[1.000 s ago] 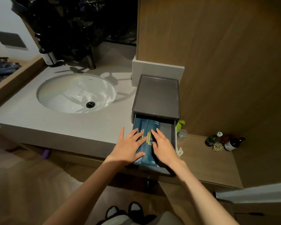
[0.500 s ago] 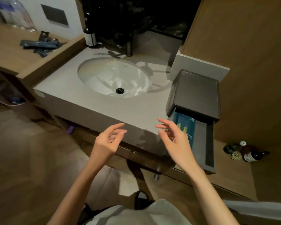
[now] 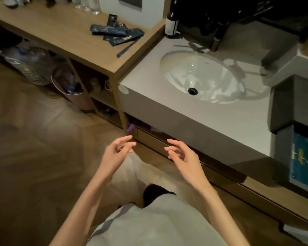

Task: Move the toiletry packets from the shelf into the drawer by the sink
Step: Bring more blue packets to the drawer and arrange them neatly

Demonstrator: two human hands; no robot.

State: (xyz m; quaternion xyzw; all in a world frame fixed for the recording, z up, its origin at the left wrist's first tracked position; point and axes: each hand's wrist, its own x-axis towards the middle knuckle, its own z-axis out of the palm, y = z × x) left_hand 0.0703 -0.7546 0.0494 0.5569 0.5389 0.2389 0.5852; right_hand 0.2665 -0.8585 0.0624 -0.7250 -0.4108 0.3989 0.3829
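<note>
Several dark blue toiletry packets [image 3: 117,33] lie in a loose pile on the wooden shelf [image 3: 64,31] left of the sink. At the far right the grey drawer [image 3: 281,153] stands pulled out, with a blue packet [image 3: 300,162] lying flat inside it. My left hand [image 3: 118,152] and my right hand [image 3: 182,154] hover in front of the counter's lower edge, both empty with fingers loosely spread. They are well below the shelf and left of the drawer.
A white oval sink [image 3: 201,75] is set in the grey counter [image 3: 212,118]. A dark bottle [image 3: 171,23] stands by the black tap [image 3: 215,38]. Under the shelf are a mesh basket [image 3: 28,68] and a pink bin [image 3: 75,93]. Wooden floor lies at the left.
Both hands left the packet in the drawer and drew back to the left, empty. The view swung left, bringing the shelf and its packets into sight.
</note>
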